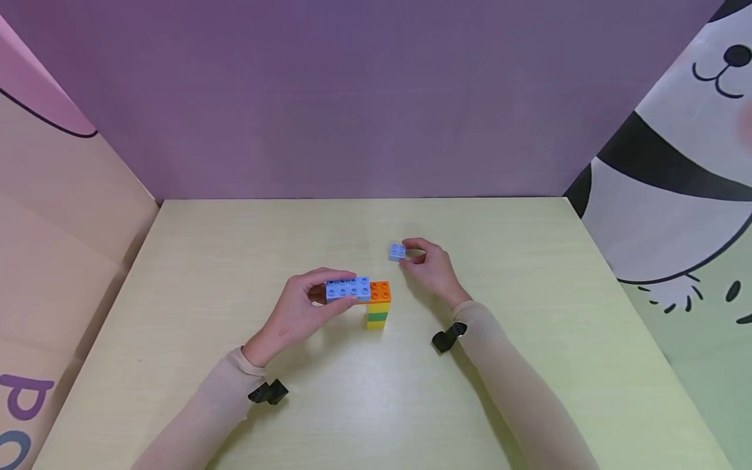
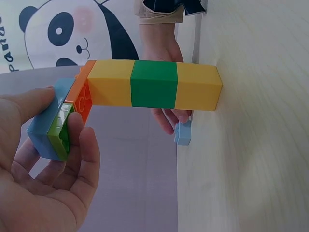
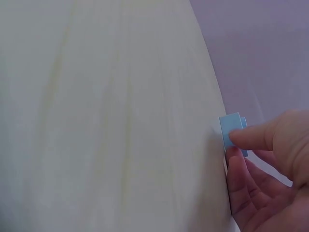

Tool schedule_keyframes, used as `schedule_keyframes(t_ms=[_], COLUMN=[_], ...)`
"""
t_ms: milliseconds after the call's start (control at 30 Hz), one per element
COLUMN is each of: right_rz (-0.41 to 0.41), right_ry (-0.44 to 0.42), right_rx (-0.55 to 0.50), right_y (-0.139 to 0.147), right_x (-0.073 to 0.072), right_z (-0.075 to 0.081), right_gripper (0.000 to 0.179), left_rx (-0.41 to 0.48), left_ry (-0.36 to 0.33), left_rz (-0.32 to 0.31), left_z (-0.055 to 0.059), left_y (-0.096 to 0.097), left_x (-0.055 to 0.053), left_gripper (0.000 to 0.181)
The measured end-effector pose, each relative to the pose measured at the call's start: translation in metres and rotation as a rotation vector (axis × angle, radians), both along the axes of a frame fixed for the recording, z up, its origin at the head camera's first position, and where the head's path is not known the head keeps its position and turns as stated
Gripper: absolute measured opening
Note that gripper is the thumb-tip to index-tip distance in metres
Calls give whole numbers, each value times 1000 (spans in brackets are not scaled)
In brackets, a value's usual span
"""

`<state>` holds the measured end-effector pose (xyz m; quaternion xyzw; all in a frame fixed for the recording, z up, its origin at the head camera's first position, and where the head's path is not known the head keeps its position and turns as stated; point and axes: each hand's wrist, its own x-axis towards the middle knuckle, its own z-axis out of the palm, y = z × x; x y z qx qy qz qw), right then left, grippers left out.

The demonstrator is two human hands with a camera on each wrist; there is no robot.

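Note:
A tower of toy building bricks stands upright on the table, with a yellow brick (image 2: pixel 199 87) at the bottom, a green brick (image 2: pixel 154 84), another yellow brick (image 2: pixel 111 82) and an orange brick (image 1: pixel 380 291) over them. At its top a long blue brick (image 1: pixel 348 288) juts out to the left, with a light green brick (image 2: pixel 60 131) beneath it. My left hand (image 1: pixel 301 307) grips the long blue brick between thumb and fingers. Behind the tower to the right, my right hand (image 1: pixel 433 266) pinches a small blue brick (image 1: pixel 397 252), low over the table.
The pale wooden table (image 1: pixel 205 261) ends at a purple wall (image 1: pixel 364 98) at the back. A panda picture (image 1: pixel 670 215) covers the right wall, and a light wall (image 1: pixel 53 215) borders the left side. Small black cameras (image 1: pixel 268 392) sit on both wrists.

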<state>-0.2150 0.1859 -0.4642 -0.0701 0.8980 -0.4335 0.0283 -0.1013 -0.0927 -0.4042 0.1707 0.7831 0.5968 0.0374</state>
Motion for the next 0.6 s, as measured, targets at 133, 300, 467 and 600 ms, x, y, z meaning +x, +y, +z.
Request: schedule_keyframes(t_ms=[133, 300, 467, 600], right_rz=[-9, -14, -6, -13], right_ry=[-9, -10, 1, 7], right_rx=[22, 36, 48, 42], right_y=[-2, -2, -1, 0], right_x=[0, -2, -2, -2], right_z=[0, -1, -1, 0], right_gripper=[43, 42, 41, 40], left_rx=[-7, -5, 0, 4], left_ry=[-3, 7, 6, 6], left_rz=[1, -2, 0, 2], left_z=[-1, -1, -2, -2], left_y=[-1, 0, 1, 1], left_x=[-1, -1, -2, -2], left_gripper=[34, 34, 33, 34])
